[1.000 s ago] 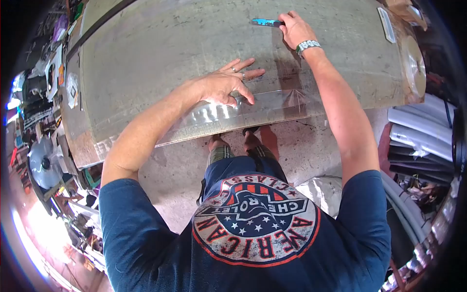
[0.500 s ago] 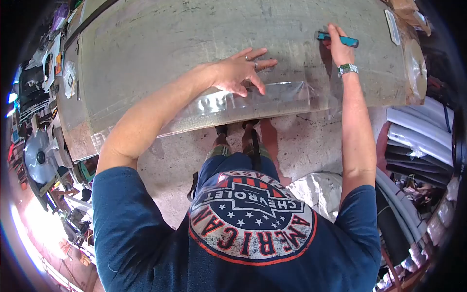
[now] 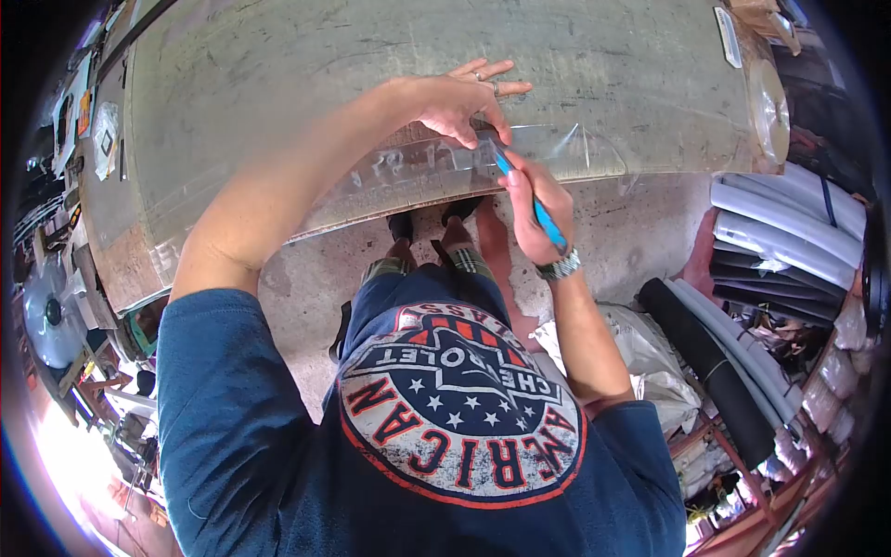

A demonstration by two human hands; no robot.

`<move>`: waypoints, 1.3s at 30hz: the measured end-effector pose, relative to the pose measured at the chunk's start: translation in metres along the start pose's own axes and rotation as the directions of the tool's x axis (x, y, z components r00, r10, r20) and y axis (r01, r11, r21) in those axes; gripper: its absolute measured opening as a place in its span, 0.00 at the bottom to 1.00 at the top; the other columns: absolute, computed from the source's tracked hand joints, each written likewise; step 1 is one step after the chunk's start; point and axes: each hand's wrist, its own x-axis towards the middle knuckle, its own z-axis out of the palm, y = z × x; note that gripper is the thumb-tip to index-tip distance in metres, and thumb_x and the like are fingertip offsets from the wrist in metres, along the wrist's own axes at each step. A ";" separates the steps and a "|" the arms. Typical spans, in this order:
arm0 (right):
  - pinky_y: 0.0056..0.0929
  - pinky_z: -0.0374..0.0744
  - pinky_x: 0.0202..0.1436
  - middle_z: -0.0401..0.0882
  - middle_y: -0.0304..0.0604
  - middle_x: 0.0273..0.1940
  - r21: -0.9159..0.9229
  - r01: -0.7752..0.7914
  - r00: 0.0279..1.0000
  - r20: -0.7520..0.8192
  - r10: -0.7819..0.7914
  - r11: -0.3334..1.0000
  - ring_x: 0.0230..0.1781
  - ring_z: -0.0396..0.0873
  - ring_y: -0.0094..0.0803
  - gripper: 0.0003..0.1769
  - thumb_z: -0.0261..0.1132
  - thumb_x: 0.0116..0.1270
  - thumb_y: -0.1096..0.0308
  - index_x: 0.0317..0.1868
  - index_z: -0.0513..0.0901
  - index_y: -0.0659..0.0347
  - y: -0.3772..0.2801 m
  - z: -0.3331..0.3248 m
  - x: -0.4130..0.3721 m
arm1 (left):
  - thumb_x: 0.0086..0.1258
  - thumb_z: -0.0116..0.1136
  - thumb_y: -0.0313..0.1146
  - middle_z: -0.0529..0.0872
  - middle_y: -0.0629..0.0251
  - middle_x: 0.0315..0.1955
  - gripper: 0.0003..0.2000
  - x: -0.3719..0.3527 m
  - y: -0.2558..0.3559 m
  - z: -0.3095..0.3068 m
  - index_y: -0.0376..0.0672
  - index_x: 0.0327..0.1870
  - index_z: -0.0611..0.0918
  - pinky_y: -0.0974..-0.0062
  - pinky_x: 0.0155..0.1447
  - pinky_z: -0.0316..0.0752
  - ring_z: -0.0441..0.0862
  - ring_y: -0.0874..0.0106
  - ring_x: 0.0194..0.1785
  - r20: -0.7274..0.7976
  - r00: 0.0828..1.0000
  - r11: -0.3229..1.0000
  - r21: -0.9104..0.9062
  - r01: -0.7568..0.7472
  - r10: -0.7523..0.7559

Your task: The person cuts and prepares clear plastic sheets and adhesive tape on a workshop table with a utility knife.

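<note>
My left hand (image 3: 461, 104) lies spread on clear plastic film (image 3: 394, 167) along the near edge of the worktable (image 3: 306, 65). Rings show on its fingers. Closed around a blue utility knife (image 3: 548, 223), my right hand (image 3: 536, 190) is just right of the left thumb. The knife's tip end points away from me and touches or nearly touches the film beside the left fingers; its blade is too small to make out clearly. Glare and wrinkles run along the film, which reaches right past the knife.
A white strip-shaped object (image 3: 729, 37) and a clear-wrapped roll (image 3: 768, 116) are at the table's right end. Wrapped white rolls (image 3: 784, 223) and a black roll (image 3: 710, 371) lie right of me. A white sack (image 3: 640, 343) rests on the floor. Clutter lines the left side.
My right hand has come left and toward me with the knife, from the table's far right to beside my left hand. The left hand stays spread on the film. The view has shifted slightly.
</note>
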 end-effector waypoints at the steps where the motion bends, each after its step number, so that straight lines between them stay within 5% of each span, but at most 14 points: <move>1: 0.32 0.86 0.46 0.91 0.50 0.45 -0.046 0.033 0.999 0.006 -0.032 0.998 0.43 0.91 0.32 0.16 0.59 0.84 0.67 0.63 0.85 0.66 0.007 0.006 0.002 | 0.55 0.80 0.27 0.51 0.68 0.89 0.27 0.000 0.000 -0.001 0.62 0.58 0.92 0.35 0.89 0.34 0.34 0.52 0.91 0.011 1.000 1.000 0.004 0.007 -0.007; 27: 0.35 0.84 0.40 0.89 0.54 0.40 -0.161 0.121 0.993 0.011 -0.121 0.979 0.37 0.90 0.39 0.12 0.63 0.82 0.70 0.56 0.86 0.70 0.019 0.022 0.027 | 0.50 0.82 0.27 0.52 0.73 0.89 0.31 0.007 -0.002 0.004 0.70 0.58 0.92 0.43 0.90 0.35 0.35 0.56 0.91 0.027 0.996 0.996 0.042 0.080 -0.081; 39: 0.30 0.84 0.42 0.89 0.51 0.38 -0.162 0.032 0.996 0.087 -0.018 0.986 0.38 0.90 0.31 0.14 0.62 0.82 0.69 0.58 0.87 0.69 0.008 0.012 0.014 | 0.51 0.82 0.32 0.48 0.71 0.89 0.34 0.007 0.006 -0.002 0.73 0.63 0.89 0.44 0.90 0.33 0.32 0.56 0.91 0.090 0.989 0.989 0.098 0.111 -0.120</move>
